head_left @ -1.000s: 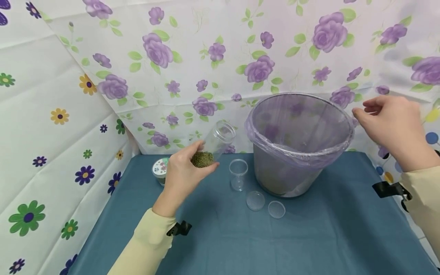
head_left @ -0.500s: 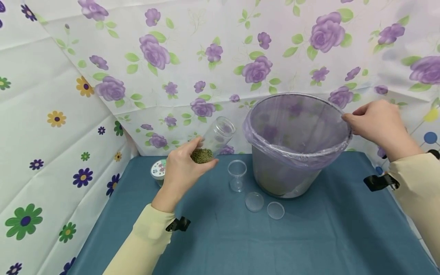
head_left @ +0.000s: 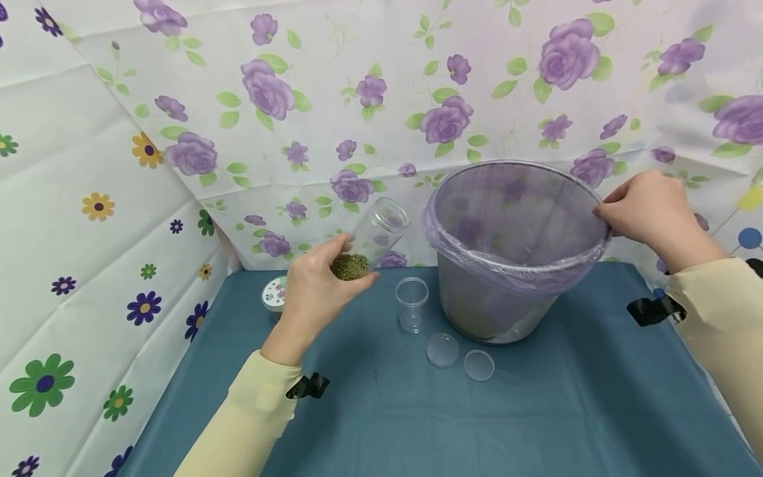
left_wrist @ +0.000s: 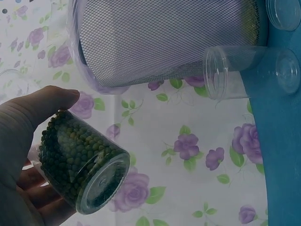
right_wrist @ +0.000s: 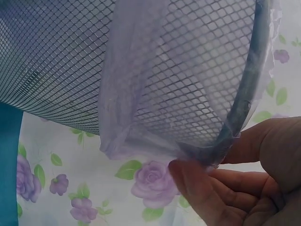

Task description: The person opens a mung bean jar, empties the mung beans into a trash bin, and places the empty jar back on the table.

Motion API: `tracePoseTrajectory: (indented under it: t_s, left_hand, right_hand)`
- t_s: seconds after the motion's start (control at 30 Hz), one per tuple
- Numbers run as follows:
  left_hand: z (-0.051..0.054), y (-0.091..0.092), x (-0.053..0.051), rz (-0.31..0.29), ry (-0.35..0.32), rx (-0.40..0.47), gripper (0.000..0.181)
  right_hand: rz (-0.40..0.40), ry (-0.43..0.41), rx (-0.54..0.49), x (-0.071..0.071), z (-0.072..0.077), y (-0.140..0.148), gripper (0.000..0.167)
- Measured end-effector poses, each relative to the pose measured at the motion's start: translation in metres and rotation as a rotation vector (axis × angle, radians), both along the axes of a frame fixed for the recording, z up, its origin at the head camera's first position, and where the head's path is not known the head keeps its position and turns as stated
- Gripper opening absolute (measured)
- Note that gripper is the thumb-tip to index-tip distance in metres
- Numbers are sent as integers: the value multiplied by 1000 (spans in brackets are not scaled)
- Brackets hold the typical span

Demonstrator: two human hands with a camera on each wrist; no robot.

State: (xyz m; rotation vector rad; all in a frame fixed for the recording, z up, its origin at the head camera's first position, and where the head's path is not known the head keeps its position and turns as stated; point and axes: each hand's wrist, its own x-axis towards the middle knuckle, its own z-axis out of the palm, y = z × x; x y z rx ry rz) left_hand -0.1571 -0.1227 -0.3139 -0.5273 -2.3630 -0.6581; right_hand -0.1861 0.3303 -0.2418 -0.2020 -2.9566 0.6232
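My left hand (head_left: 316,278) grips a clear jar (head_left: 381,228) that tilts with its open mouth up toward the bin. Green mung beans (left_wrist: 75,155) lie in its lower part. With thumb and fingers, my right hand (head_left: 646,209) pinches the rim of the mesh bin (right_wrist: 61,70) at its right side. A thin purple bag (head_left: 512,271) lines the bin and is folded over its rim. Between the jar and the bin stands a second clear jar (head_left: 412,305), upright and uncovered, with nothing visible inside.
Two clear round lids (head_left: 442,350) lie on the blue tablecloth (head_left: 417,430) before the bin. Behind my left hand stands a tub with a flower-patterned lid (head_left: 274,292), partly hidden. A floral sheet (head_left: 369,126) rises behind the table.
My right hand has moved left from beside the bin and taken hold of its rim. The jar in my left hand has risen slightly.
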Motion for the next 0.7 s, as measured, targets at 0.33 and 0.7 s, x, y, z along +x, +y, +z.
tracePoseTrajectory:
  t_s: [0.33,0.7]
  left_hand:
    - [17,2,-7,6,11,-54,58]
    - [57,5,-35,22,75,-227,62]
  right_hand:
    - [19,-28,30,-6,4,2,38]
    - [70,-81,36,-11,12,7,37]
